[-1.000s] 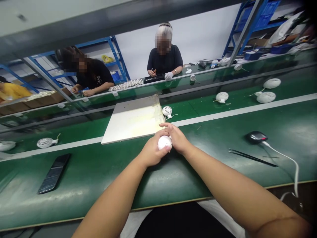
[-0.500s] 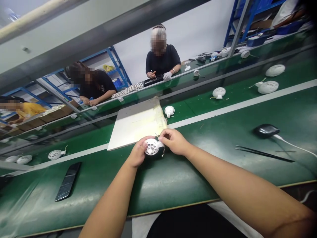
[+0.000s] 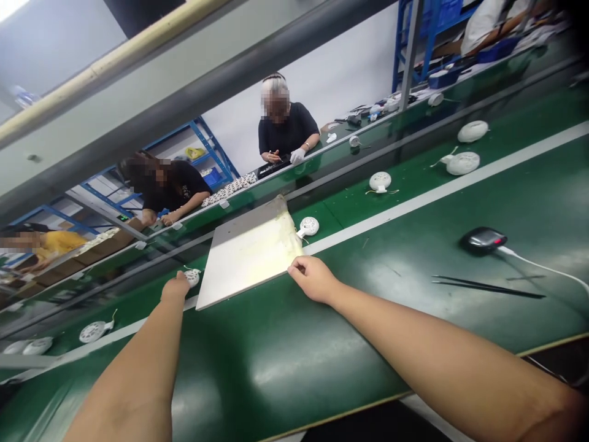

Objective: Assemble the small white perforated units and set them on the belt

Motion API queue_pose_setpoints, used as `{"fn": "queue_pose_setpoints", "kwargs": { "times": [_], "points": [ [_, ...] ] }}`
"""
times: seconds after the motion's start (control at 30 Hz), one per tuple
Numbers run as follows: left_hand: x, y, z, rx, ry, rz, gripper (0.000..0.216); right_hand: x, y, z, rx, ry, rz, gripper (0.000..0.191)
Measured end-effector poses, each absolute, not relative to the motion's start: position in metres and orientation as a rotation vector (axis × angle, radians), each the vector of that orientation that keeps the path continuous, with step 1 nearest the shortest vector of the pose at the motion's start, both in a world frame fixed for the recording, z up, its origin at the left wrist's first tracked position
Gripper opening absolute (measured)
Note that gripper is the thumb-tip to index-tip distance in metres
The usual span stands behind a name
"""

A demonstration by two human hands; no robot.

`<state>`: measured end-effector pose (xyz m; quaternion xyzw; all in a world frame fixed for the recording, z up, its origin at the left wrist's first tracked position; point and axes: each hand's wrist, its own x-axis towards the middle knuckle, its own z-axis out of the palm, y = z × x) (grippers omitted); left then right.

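My left hand (image 3: 176,286) reaches far out to the left of the grey board (image 3: 248,252), its fingers closed around a small round white device (image 3: 192,277) on the green belt. My right hand (image 3: 313,278) rests by the board's near right corner, fingers curled, with nothing visible in them. Another white round device (image 3: 308,226) lies just past the board's right edge.
Black tweezers (image 3: 488,287) and a black scanner (image 3: 483,240) with a white cable lie at the right. More white devices (image 3: 462,162) sit on the far belt, and one (image 3: 93,331) at the left. Two workers (image 3: 283,126) sit across the line.
My left hand has carried the white device from in front of me out to the left of the board. My right hand has let go and stays near the board's corner.
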<state>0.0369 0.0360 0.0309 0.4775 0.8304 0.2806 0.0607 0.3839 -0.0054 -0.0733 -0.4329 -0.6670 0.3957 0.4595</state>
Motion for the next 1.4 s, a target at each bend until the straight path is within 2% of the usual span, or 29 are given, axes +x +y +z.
{"fn": "queue_pose_setpoints", "kwargs": {
  "times": [0.13, 0.3, 0.43, 0.6, 0.73, 0.87, 0.97, 1.07, 1.17, 1.27, 1.4],
  "points": [
    [0.096, 0.076, 0.019, 1.796, 2.486, 0.807, 0.040, 0.384, 0.002, -0.077, -1.094, -1.468, 0.997, 0.018],
    [0.235, 0.122, -0.015, 2.421, 1.833, 0.615, 0.051, 0.389, 0.014, -0.086, -1.166, -1.274, 0.958, 0.018],
    [0.302, 0.134, -0.029, 2.392, 1.629, 0.474, 0.064, 0.401, 0.023, -0.090, -1.175, -1.124, 0.878, 0.022],
    [0.293, 0.116, -0.021, 2.240, 1.593, 0.674, 0.053, 0.411, 0.031, -0.087, -1.193, -0.905, 0.826, 0.034],
    [0.263, 0.052, -0.028, 1.944, 1.333, 1.026, 0.049, 0.403, 0.026, -0.080, -0.881, -0.981, 1.133, 0.052],
    [0.238, -0.015, -0.045, 1.557, 1.151, 1.300, 0.053, 0.390, 0.008, -0.075, -0.662, -1.202, 1.371, 0.050],
    [0.224, -0.041, -0.045, 1.537, 1.119, 1.500, 0.055, 0.385, -0.008, -0.075, -0.578, -1.305, 1.526, 0.050],
    [0.219, -0.051, -0.037, 1.635, 0.964, 1.482, 0.050, 0.383, -0.019, -0.074, -0.445, -1.360, 1.657, 0.053],
    [0.224, -0.054, -0.034, 1.614, 0.902, 1.497, 0.041, 0.384, -0.025, -0.073, -0.461, -1.439, 1.606, 0.047],
    [0.230, -0.057, -0.039, 1.510, 0.926, 1.543, 0.040, 0.383, -0.026, -0.070, -0.652, -1.384, 1.364, 0.042],
    [0.239, -0.063, -0.047, 1.609, 0.984, 1.435, 0.041, 0.370, -0.032, -0.068, -0.708, -1.138, 1.320, 0.048]
  ]
}}
